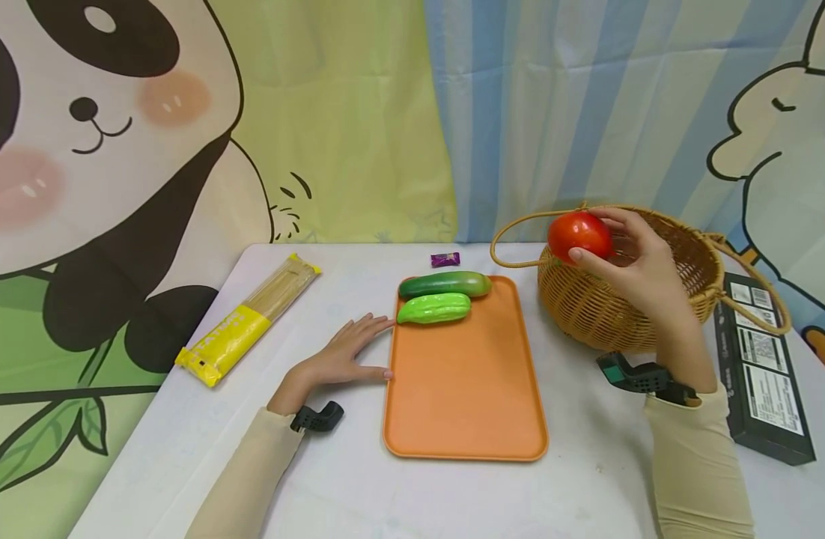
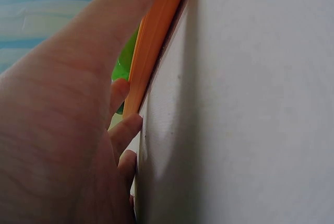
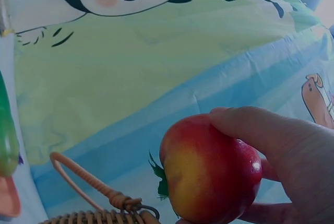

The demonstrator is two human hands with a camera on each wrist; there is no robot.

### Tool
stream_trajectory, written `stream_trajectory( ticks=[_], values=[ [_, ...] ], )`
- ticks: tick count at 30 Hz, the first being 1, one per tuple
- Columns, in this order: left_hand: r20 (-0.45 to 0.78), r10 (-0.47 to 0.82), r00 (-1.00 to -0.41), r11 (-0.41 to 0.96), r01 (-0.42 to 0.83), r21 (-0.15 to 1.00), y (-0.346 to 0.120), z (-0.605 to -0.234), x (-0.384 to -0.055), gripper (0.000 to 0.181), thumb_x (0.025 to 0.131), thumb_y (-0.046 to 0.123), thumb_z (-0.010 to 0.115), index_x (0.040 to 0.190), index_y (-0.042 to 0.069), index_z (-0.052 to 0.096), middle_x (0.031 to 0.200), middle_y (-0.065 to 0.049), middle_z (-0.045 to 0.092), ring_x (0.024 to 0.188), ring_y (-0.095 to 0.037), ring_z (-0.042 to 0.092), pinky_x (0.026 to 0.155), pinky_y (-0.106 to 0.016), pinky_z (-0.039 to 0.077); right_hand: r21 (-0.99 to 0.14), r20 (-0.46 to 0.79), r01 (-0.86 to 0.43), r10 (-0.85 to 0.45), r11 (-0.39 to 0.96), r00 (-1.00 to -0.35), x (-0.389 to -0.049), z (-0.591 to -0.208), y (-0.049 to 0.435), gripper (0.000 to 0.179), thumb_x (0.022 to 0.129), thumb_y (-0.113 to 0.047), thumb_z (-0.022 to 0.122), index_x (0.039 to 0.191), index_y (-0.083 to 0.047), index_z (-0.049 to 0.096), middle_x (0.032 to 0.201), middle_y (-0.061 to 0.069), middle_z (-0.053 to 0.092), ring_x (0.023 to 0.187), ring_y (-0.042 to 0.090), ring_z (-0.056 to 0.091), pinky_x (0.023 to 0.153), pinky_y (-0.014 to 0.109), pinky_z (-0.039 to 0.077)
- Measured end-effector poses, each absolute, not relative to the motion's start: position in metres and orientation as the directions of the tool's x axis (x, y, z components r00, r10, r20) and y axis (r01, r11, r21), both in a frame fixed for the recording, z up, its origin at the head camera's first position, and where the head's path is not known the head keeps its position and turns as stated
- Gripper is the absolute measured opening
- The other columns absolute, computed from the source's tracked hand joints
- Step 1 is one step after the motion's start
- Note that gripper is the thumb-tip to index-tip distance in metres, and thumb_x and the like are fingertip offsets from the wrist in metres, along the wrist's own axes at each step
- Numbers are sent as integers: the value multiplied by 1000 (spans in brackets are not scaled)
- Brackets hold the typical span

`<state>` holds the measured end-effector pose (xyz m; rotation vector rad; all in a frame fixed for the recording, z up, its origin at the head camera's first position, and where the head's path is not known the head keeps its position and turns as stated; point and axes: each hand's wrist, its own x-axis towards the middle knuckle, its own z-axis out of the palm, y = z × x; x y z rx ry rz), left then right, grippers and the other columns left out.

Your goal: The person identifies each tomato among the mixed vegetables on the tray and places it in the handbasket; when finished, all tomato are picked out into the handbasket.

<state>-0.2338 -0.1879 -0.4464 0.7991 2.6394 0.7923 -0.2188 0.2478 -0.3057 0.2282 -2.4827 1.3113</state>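
Observation:
My right hand (image 1: 638, 262) grips a red tomato (image 1: 579, 236) between thumb and fingers, above the left part of the wicker basket (image 1: 588, 318). Its green leafy top (image 3: 160, 179) shows in the right wrist view. My left hand (image 1: 341, 352) lies with fingers spread at the left edge of the orange tray (image 1: 463, 389), fingertips and thumb right at the rim. Across the tray's far end lie a dark green cucumber (image 1: 446, 284) and, just nearer, a bright green bumpy vegetable (image 1: 434, 308), probably a bitter melon.
A yellow-wrapped pack of noodles (image 1: 247, 322) lies slanted at the left. Behind the tray is a small purple wrapped candy (image 1: 445, 260). To the basket's right lies a long black box (image 1: 766, 367) with white labels. The basket's rope handles (image 1: 513, 263) stick out sideways.

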Motion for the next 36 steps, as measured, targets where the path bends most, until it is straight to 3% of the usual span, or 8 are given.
stream_trajectory(
  ticks=[7,12,22,36],
  values=[
    [-87,583,-808,686,433,585,-188,-444,-233,91,81,51,74,154,20,29,161,-5,25,151,-29,6,121,-49,-1,-772,312,-215,62,599,-948,-220,-306,259,62,89,-29,73,144,-25,46,138,13,51,117,26,54,84,9,48],
    [-82,586,-806,680,434,591,-187,-444,-233,91,81,51,74,154,20,29,160,-5,26,151,-29,6,121,-50,-1,-764,277,-162,90,624,-957,-221,-307,270,66,90,-35,70,148,-26,40,143,14,47,121,33,50,98,35,51],
    [-85,585,-807,689,439,577,-188,-447,-234,92,81,54,73,155,22,28,161,-3,25,151,-28,5,121,-49,-1,-734,274,-127,120,667,-954,-227,-315,283,73,90,-39,69,151,-17,34,146,23,42,124,44,43,97,68,41],
    [-99,578,-810,697,426,577,-188,-446,-233,91,81,53,73,155,22,28,161,-3,25,151,-27,5,121,-49,-2,-657,306,-114,126,745,-943,-232,-323,295,73,91,-41,66,150,-12,35,138,29,44,117,47,42,93,71,39]
  ],
)
